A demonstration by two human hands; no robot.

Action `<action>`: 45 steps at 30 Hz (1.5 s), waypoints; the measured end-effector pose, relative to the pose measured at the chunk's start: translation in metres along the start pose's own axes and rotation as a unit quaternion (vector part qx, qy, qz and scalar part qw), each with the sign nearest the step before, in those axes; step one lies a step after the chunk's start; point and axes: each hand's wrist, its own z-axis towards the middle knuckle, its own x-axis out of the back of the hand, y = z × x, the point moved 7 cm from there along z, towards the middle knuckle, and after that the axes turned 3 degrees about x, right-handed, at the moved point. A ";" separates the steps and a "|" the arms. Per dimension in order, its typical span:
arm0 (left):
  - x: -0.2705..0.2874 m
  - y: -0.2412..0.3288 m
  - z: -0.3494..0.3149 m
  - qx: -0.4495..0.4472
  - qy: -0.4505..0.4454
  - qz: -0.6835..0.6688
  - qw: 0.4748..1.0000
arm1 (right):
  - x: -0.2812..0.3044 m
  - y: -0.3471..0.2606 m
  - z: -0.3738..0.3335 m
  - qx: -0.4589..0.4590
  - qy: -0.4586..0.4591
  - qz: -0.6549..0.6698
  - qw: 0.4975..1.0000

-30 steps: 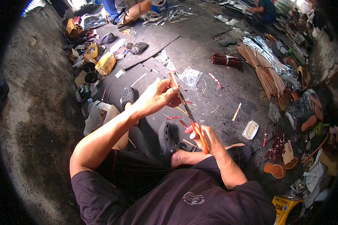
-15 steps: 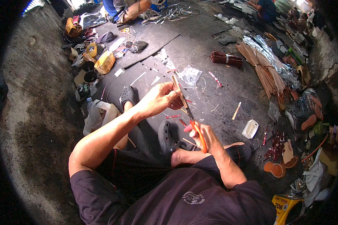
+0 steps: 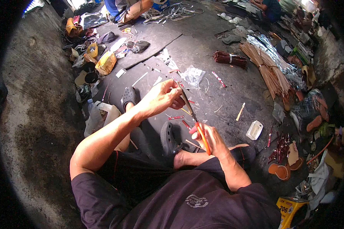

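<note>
Orange-handled scissors (image 3: 203, 138) are gripped in my right hand (image 3: 215, 142), with their dark blades pointing up and away. The blades look nearly closed. Beside the blade tips, my left hand (image 3: 160, 98) is closed in a pinch. Whatever lies between its fingers is too small and hidden to make out. Below the blades, short dark-red strips (image 3: 176, 118) lie on the floor near my dark clog (image 3: 167, 138). A crumpled clear plastic bag (image 3: 193, 76) rests just beyond the blade tips.
To the right are a tied dark-red bundle (image 3: 230, 59), a long tan strip bundle (image 3: 265, 68), a white tray (image 3: 254, 130) and a brown sandal (image 3: 279, 171). A cut yellow container (image 3: 106, 63) sits by the left wall. Another person's leg (image 3: 135, 10) shows at the far side.
The tan strip that stood along the blades by my left fingers no longer shows there. The scissors have turned slightly, blades closer together. Both hands stay almost in place.
</note>
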 end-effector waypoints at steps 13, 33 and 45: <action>-0.016 -0.005 -0.002 -0.007 -0.035 -0.014 0.999 | -0.002 0.007 0.003 0.017 -0.007 -0.004 1.000; -0.021 -0.016 0.004 -0.008 -0.044 0.089 0.995 | 0.103 0.219 -0.072 -0.291 0.122 -0.385 0.867; -0.080 -0.056 0.027 -0.040 -0.058 0.224 0.972 | 0.024 0.091 0.013 -0.153 0.128 0.378 0.904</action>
